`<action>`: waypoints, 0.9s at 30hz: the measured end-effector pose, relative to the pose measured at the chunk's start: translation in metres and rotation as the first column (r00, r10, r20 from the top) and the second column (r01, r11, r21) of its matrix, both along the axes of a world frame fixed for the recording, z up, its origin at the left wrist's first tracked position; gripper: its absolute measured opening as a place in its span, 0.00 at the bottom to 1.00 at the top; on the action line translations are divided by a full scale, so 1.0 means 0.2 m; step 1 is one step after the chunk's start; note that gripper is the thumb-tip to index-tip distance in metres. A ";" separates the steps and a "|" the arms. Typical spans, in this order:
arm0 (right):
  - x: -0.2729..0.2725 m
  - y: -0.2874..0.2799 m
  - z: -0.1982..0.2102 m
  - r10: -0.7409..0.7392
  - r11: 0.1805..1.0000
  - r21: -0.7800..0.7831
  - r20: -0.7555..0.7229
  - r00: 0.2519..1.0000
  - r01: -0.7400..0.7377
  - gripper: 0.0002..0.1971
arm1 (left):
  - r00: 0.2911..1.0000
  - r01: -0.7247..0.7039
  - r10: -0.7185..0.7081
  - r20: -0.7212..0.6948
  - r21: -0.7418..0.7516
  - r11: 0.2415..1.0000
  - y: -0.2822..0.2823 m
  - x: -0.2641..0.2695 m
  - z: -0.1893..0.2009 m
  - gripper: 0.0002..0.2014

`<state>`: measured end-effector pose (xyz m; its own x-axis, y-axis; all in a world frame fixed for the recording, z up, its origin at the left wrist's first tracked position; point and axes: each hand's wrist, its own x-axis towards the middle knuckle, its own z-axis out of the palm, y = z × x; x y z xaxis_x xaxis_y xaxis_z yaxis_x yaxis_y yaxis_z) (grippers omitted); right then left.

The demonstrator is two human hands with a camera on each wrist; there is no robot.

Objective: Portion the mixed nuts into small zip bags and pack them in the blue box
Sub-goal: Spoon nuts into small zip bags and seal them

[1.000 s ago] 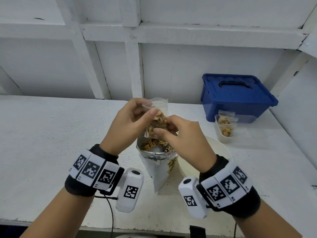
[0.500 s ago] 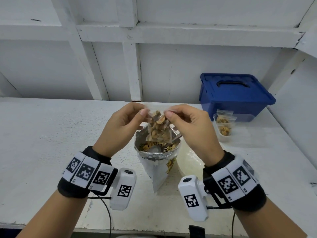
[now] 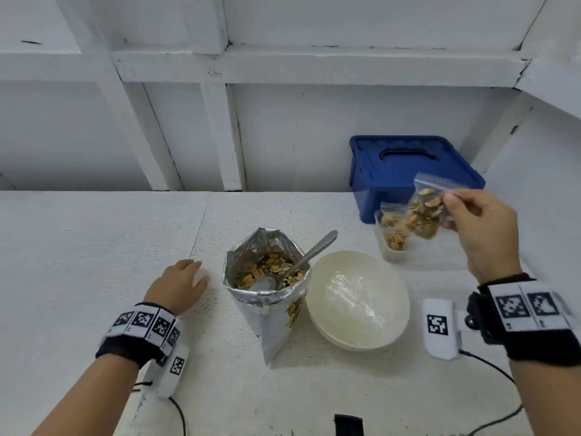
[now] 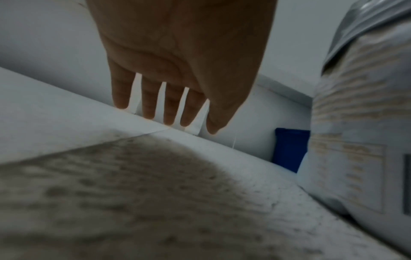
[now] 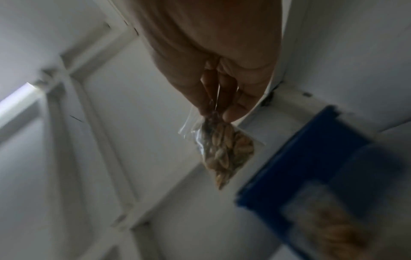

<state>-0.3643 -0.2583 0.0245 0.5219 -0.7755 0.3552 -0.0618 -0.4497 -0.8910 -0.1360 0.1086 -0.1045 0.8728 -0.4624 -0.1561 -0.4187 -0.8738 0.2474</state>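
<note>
The right hand [image 3: 481,228] pinched a filled zip bag [image 3: 424,212] in the air, just in front of the closed blue box [image 3: 408,171] at far right. The left hand [image 3: 176,286] lay with fingers straight on the bench [image 3: 94,247], left of the nut pouch [image 3: 267,287].

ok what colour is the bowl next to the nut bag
Cream bowl, clearest in the head view.

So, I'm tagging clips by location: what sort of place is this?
Probably a plain workbench or utility corner, not a fitted kitchen: a rough white-painted table, a bare white framed wall, and only a blue box and a nut pouch out.
</note>
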 end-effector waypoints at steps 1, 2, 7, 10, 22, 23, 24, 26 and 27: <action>0.01 -0.07 -0.06 -0.067 0.998 -0.008 -0.026 0.997 0.066 0.05 | 1.000 -0.011 0.011 -0.023 0.016 1.000 0.00 0.01 -0.02 0.27; 0.02 -0.13 -0.12 -0.131 0.991 -0.013 -0.056 0.990 0.131 0.06 | 0.998 -0.021 0.023 -0.063 0.032 0.999 0.00 0.03 -0.04 0.30; 0.12 -0.34 -0.29 -0.308 0.951 -0.068 -0.223 0.925 0.301 0.11 | 0.979 0.046 -0.012 -0.202 0.165 0.985 0.04 0.14 -0.20 0.41; 0.20 -0.40 -0.34 -0.311 0.949 -0.050 -0.311 0.898 0.311 0.12 | 0.979 0.050 -0.018 -0.201 0.157 0.986 0.07 0.18 -0.26 0.47; 0.37 -0.58 -0.56 -0.207 0.911 0.234 -0.452 0.867 0.340 0.16 | 0.988 0.062 -0.040 -0.149 0.149 0.987 0.06 0.18 -0.28 0.43; 0.36 -0.58 -0.55 -0.212 0.907 0.239 -0.450 0.867 0.346 0.18 | 0.988 0.065 -0.043 -0.148 0.148 0.987 0.06 0.18 -0.29 0.43; 0.36 -0.57 -0.54 -0.218 0.907 0.237 -0.445 0.869 0.349 0.20 | 0.988 0.068 -0.046 -0.150 0.147 0.987 0.06 0.19 -0.29 0.43; 0.34 -0.54 -0.51 -0.240 0.912 0.208 -0.426 0.872 0.353 0.24 | 0.987 0.074 -0.053 -0.153 0.140 0.987 0.07 0.20 -0.31 0.43; 0.32 -0.51 -0.48 -0.258 0.916 0.180 -0.421 0.870 0.359 0.25 | 0.986 0.074 -0.052 -0.157 0.138 0.988 0.07 0.20 -0.32 0.43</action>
